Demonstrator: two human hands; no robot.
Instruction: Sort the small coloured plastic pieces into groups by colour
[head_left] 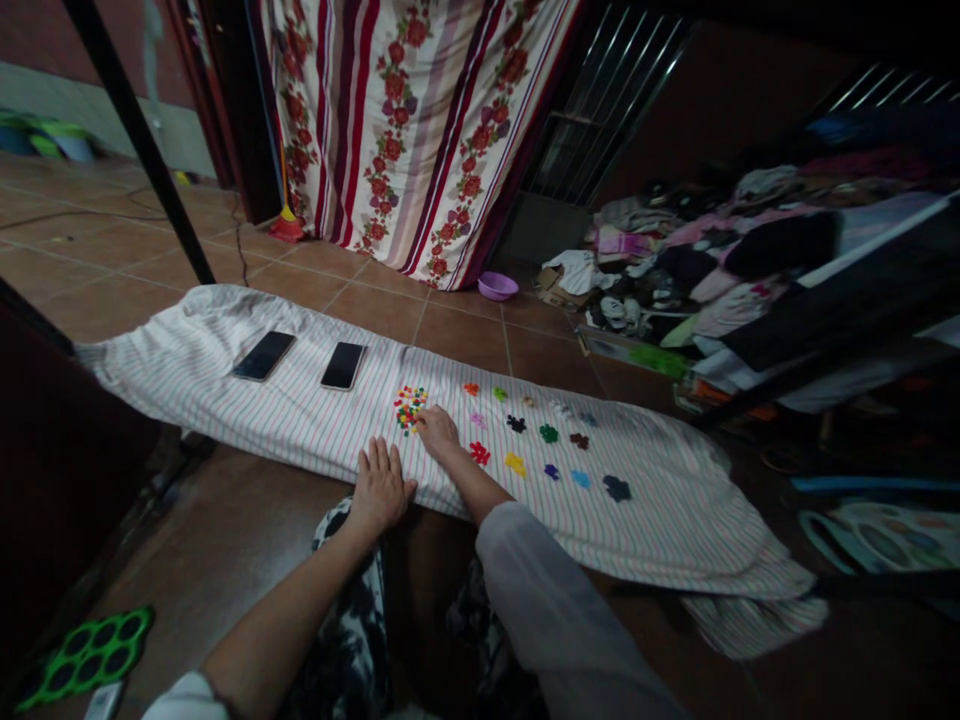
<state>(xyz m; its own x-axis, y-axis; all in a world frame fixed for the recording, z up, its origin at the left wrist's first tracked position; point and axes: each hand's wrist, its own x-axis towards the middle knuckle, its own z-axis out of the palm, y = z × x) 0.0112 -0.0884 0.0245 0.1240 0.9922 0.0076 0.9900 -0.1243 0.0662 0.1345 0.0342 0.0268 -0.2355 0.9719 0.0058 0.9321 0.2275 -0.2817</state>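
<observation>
A loose pile of small mixed pieces (409,405) in red, yellow, green and orange lies on a striped cloth (300,420). At the pile's right edge is my right hand (440,434), its fingers drawn together in a pinch; what is between the fingertips is hidden or too small to name. My left hand (382,486) rests palm down on the cloth's near edge, fingers stretched out, holding nothing. Right of my right hand, several single-colour clusters sit in rows, among them a red cluster (479,453), a yellow cluster (515,463), a green cluster (549,433) and a dark grey cluster (617,488).
Two phones, a larger phone (264,356) and a smaller phone (343,366), lie on the cloth's left part. Beyond are a purple basin (498,287), a floral curtain (405,130) and heaped clothes (712,240). A green tray-like object (90,655) is at lower left.
</observation>
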